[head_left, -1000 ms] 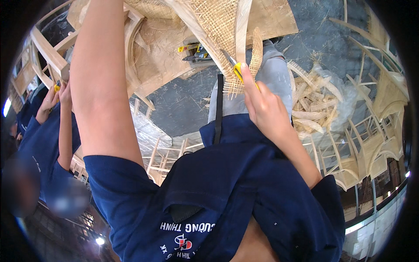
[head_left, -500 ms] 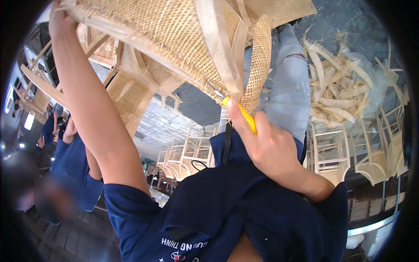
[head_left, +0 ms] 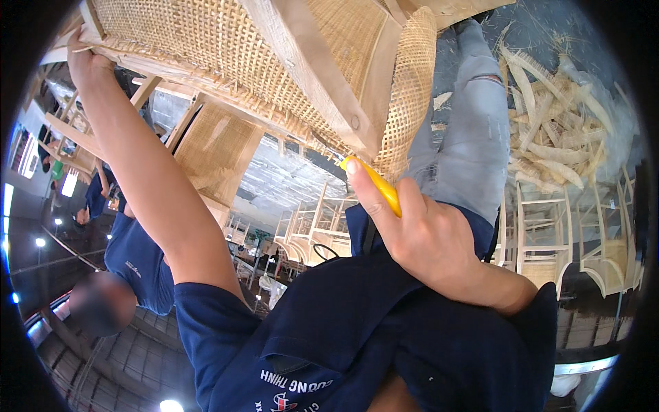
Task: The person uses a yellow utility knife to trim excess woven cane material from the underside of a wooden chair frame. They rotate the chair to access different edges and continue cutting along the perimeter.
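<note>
My right hand (head_left: 436, 237) is wrapped round a yellow utility knife (head_left: 381, 189), thumb laid along its handle. The knife's tip end meets the frayed edge of woven cane webbing (head_left: 206, 41), close to the corner of a pale wooden chair frame (head_left: 329, 82). Beyond that corner, a loose curved flap of cane (head_left: 410, 89) hangs down. At the far left my left hand (head_left: 89, 58) grips the wooden edge of the same piece, its fingers partly hidden behind it. Short cane ends stick out along the edge between my hands.
A pile of cane offcuts (head_left: 552, 130) lies on the floor at right, beside clear plastic. Unfinished wooden chair frames (head_left: 542, 233) stand at right and more (head_left: 322, 220) in the middle. A co-worker in a dark blue shirt (head_left: 141, 264) is at left. My jeans-clad leg (head_left: 473, 123) is beside the flap.
The knife has moved slightly left along the cane edge, still in my right hand. The chair piece has shifted a little in view, and my left hand keeps hold of its edge.
</note>
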Available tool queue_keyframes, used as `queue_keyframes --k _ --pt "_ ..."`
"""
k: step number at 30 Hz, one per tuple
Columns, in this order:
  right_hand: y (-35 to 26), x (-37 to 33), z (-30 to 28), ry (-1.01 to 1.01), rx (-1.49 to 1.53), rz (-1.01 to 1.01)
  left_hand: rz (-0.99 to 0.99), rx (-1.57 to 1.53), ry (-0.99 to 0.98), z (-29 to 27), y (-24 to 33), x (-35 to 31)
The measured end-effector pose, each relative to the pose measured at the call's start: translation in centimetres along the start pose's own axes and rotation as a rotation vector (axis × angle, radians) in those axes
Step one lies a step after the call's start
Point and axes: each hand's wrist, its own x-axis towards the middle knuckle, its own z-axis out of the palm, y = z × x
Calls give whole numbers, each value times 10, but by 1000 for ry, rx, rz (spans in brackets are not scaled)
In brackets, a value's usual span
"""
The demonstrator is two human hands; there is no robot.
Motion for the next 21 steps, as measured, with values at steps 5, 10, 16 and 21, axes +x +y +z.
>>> queue_keyframes --k 5,10,16,21 --pt "-1 3 -1 -52 58 48 -22 3 14 15 -6 2" --pt "5 -9 -9 -99 68 23 14 37 -6 -21 1 21" --pt "-8 6 -5 -94 -17 114 -11 -195 -239 38 -8 -25" --pt "-7 -11 -7 -91 -45 39 6 -73 14 -11 -6 4"
